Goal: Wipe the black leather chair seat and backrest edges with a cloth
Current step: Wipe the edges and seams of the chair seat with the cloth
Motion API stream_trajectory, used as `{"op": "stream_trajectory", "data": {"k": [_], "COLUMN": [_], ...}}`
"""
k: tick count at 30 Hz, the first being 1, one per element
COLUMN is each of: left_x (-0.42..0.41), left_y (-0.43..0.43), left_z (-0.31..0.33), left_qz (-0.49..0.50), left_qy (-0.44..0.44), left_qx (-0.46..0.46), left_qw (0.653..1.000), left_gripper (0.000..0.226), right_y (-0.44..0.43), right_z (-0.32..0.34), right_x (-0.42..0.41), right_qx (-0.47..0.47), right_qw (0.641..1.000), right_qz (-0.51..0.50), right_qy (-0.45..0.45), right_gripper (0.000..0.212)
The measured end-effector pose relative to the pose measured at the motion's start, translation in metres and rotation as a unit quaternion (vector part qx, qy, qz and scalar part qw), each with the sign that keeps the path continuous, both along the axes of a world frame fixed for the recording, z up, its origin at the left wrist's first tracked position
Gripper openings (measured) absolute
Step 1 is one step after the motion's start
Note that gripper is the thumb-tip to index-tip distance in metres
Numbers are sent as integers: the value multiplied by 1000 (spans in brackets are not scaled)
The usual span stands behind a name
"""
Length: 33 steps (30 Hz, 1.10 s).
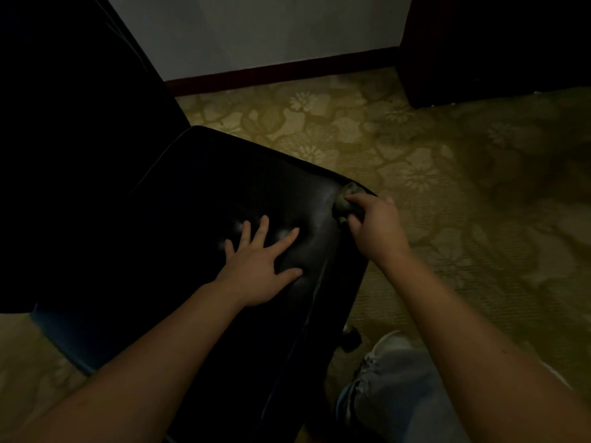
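The black leather chair seat (pixel 198 199) fills the middle of the dim view, its backrest (pixel 64 123) rising dark at the left; the left hand (pixel 260 266) lies flat on the seat's near right part, fingers spread and straight, palm down against the leather; the right hand (pixel 372 225) curls round a bunched grey-green cloth (pixel 347 203) and presses it against the seat's right front corner, the cloth touching the edge seam there; a chair caster (pixel 350 338) shows under the seat's right side; a grey trouser leg (pixel 403 394) and a pale shoe (pixel 388 342) stand on the yellow-green patterned carpet (pixel 447 174); beyond, a dark skirting board (pixel 281 75) runs below a pale wall (pixel 256 30).
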<state>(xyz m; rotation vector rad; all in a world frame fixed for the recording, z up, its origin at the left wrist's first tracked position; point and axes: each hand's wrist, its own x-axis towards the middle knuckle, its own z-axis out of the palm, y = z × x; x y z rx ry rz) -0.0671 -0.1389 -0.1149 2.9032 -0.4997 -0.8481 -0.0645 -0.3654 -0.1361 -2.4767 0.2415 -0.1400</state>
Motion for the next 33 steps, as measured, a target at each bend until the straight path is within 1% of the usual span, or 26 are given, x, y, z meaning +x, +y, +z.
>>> {"op": "stream_trajectory", "data": {"k": [4, 7, 10, 12, 17, 22, 24, 28, 31, 33], "left_x": [-3, -3, -2, -1, -1, -2, -2, 0, 0, 0], "left_y": [2, 3, 2, 2, 1, 1, 0, 0, -1, 0], "left_z": [0, 0, 0, 0, -1, -1, 0, 1, 0, 0], "left_qz": [3, 2, 3, 6, 9, 12, 12, 14, 13, 12], "left_qy": [-4, -9, -1, 3, 3, -6, 3, 9, 6, 3], "left_qx": [-6, -8, -9, -14, -16, -13, -9, -13, -10, -10], "left_qw": [1000, 1000, 1000, 1000, 1000, 1000, 1000, 1000, 1000, 1000], "left_gripper": [74, 75, 75, 75, 76, 76, 76, 75, 75, 75], "right_y": [4, -3, -3, 1, 5, 3, 3, 3, 8, 8], "right_z": [0, -4, -5, -5, -6, -1, 2, 1, -2, -2], "right_x": [-4, 3, 8, 5, -2, 5, 8, 4, -2, -1], "right_qx": [11, 9, 4, -5, 10, 8, 0, 9, 7, 7], "right_qw": [1000, 999, 999, 1000, 1000, 999, 999, 999, 997, 996], "right_qz": [4, -16, -29, -15, 22, 8, 10, 39, 82, 90], "right_qy": [-25, -36, -27, -14, 4, -48, -40, -4, -5, -7], "right_gripper": [38, 39, 39, 38, 37, 38, 39, 38, 37, 37]}}
